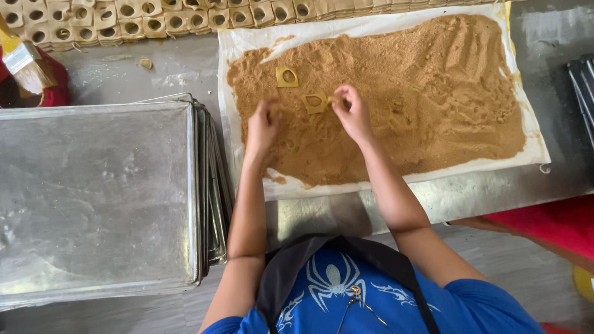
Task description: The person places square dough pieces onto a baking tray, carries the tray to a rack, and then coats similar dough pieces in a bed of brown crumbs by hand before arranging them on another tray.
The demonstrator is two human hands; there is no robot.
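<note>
A white sheet (pixel 532 148) on the metal table carries a wide layer of brown crumbs (pixel 433 93). Two square dough pieces with a round hole lie in the crumbs: one (pixel 286 77) at the upper left, another (pixel 314 102) between my hands. My right hand (pixel 352 114) pinches at the right edge of the nearer dough square. My left hand (pixel 263 127) rests curled in the crumbs just left of that square, its fingers bunched; whether it holds crumbs is hidden.
A stack of empty metal baking trays (pixel 93 198) fills the left side. Rows of several cut dough squares (pixel 124 18) line the far edge. A pastry brush (pixel 25 62) sits over a red bowl (pixel 55 93) at far left.
</note>
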